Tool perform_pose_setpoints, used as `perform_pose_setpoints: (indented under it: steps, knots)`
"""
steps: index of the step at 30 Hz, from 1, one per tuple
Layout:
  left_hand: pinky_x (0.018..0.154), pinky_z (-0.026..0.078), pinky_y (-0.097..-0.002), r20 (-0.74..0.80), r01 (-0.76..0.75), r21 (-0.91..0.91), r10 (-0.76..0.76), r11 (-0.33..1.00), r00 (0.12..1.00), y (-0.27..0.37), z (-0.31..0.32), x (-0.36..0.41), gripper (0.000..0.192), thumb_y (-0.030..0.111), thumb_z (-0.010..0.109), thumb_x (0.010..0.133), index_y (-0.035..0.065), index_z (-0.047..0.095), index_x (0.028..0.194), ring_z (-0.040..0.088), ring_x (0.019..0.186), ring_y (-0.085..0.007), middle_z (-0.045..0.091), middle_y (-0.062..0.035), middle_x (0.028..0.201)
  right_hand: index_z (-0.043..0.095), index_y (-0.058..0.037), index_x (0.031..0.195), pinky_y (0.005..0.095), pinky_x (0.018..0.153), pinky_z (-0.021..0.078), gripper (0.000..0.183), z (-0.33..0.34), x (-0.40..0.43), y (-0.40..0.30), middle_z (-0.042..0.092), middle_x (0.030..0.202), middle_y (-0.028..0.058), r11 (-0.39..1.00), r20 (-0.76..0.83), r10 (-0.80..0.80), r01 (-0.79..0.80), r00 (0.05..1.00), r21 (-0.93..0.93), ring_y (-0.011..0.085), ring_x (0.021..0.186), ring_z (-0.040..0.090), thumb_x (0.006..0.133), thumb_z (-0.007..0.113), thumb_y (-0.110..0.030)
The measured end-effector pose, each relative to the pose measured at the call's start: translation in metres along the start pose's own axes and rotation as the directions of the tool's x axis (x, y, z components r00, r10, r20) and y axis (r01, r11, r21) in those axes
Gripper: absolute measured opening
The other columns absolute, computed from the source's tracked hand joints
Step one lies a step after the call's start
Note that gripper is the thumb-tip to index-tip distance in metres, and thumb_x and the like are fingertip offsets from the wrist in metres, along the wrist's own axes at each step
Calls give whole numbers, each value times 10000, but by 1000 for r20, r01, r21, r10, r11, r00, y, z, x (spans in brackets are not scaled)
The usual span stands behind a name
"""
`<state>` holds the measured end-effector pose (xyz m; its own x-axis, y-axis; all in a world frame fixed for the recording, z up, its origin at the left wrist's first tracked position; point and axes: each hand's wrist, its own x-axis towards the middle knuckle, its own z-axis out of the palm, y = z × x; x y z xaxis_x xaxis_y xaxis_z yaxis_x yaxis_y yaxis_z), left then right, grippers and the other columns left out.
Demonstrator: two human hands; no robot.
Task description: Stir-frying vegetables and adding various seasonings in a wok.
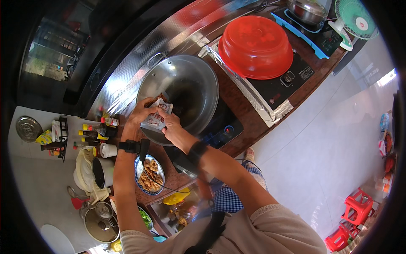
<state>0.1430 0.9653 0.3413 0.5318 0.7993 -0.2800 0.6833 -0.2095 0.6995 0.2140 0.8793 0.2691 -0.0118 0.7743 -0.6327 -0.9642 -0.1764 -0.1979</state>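
Over the near-left rim of a large metal wok (198, 85), both hands grip a small printed packet (154, 118) that bears writing. My left hand (139, 111) holds its left side, and my right hand (171, 122) pinches its right edge with the thumb along it. Dark reddish-brown matter shows at the packet's upper end. A dark patch lies in the bottom of the wok, though I cannot tell whether it is liquid. Beneath the wok is a black induction cooker (219, 130) with a red light on its panel. Fried pieces fill a blue-rimmed oval plate (137, 165) beside my left forearm.
An upturned red plastic basin (255, 47) covers part of a gas hob (269, 90) edged in foil. Sauce bottles (92, 133) and a white tub (108, 150) stand left of my left arm. Farther right are a steel pot (307, 11) and a green fan (352, 20).
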Motion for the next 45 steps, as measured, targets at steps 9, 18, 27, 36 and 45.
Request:
perform_pose_setpoints:
  steps: [9,18,27,36,45]
  knots:
    - [632,430,-236,72,37,-142,-27,989,997,4,5,8,236,206,575,829,1,614,939,526,697,-88,594,-22,793,576,-171,856,298,571,320,222,4,6,-1,573,768,-62,995,-66,86,-82,994,65,112,682,525,732,705,-302]
    - [494,381,-235,-218,46,-147,-78,988,973,-4,17,18,153,108,618,758,-41,639,781,472,558,-64,565,5,630,584,-196,877,290,550,301,240,0,15,-4,586,784,-64,998,7,33,-33,999,58,98,698,523,708,715,-305]
    - [511,382,-244,-142,46,-127,-64,991,988,-6,17,20,138,39,580,750,-16,616,871,473,603,-75,558,-16,699,596,-193,860,266,498,321,258,7,8,-5,622,792,-52,974,-1,-20,20,1000,225,115,645,581,665,757,-241]
    - [738,393,-226,79,-40,-90,48,995,996,15,18,16,191,54,562,771,9,579,956,499,788,-107,556,-29,821,611,-57,866,329,591,497,187,6,14,-2,609,803,33,924,-10,-3,6,1000,382,174,663,595,701,699,-56]
    - [600,451,-255,-280,-120,127,152,985,948,13,30,23,125,60,620,747,-30,640,831,571,654,-125,637,-92,736,592,-200,842,274,518,317,209,3,14,-7,608,756,-64,971,5,-43,40,999,236,98,624,557,689,734,-218]
